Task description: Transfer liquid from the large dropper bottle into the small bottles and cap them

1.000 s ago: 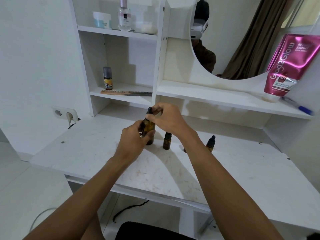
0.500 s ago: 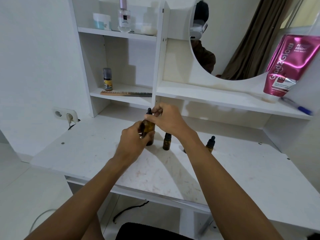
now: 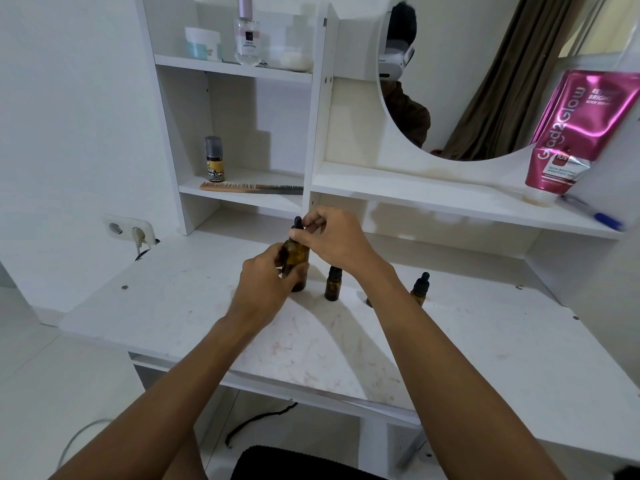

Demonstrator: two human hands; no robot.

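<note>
The large amber dropper bottle (image 3: 297,258) stands upright on the white desk (image 3: 311,341). My left hand (image 3: 265,277) wraps around its body from the left. My right hand (image 3: 337,235) pinches its black dropper cap (image 3: 297,223) at the top. Just right of it stands a small amber bottle (image 3: 333,284) with a black top. Further right a second small amber bottle (image 3: 420,289) with a black dropper cap stands partly hidden behind my right forearm.
A wall socket with a plug (image 3: 130,232) sits at the desk's left back. Shelves behind hold a comb (image 3: 249,187), a small yellow-labelled bottle (image 3: 214,159), jars and a perfume bottle (image 3: 247,36). A pink tube (image 3: 575,133) and a pen (image 3: 595,213) rest on the right shelf under the mirror (image 3: 485,81).
The hands stay on the large bottle. My right hand's fingers have shifted slightly on the dropper cap; the bottles on the desk have not moved.
</note>
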